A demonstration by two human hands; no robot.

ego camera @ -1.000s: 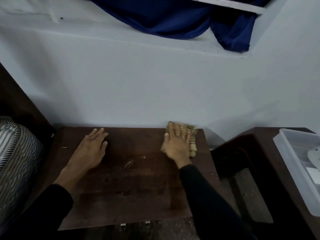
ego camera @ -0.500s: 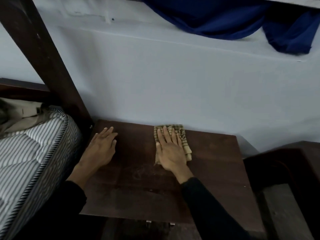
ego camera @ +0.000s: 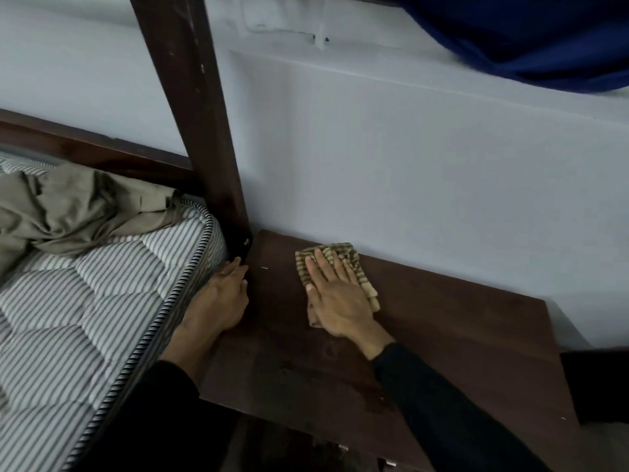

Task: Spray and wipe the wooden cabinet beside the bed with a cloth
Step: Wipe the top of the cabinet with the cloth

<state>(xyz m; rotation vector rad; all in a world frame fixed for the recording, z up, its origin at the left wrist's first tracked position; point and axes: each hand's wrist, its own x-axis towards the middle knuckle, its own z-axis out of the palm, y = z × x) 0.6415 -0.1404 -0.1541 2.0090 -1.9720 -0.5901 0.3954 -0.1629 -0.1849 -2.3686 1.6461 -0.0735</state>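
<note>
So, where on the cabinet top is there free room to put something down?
Bare: the cabinet top right of the cloth, up to the wall, and its front middle. Crowded: back left, with the right hand and left hand.

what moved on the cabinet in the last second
The right hand slid the cloth leftward along the back of the cabinet top, from its right corner towards the bed post. The left hand shifted left to the top's edge by the mattress. Unchanged: right hand flat on the cloth, left hand holding nothing.
</note>
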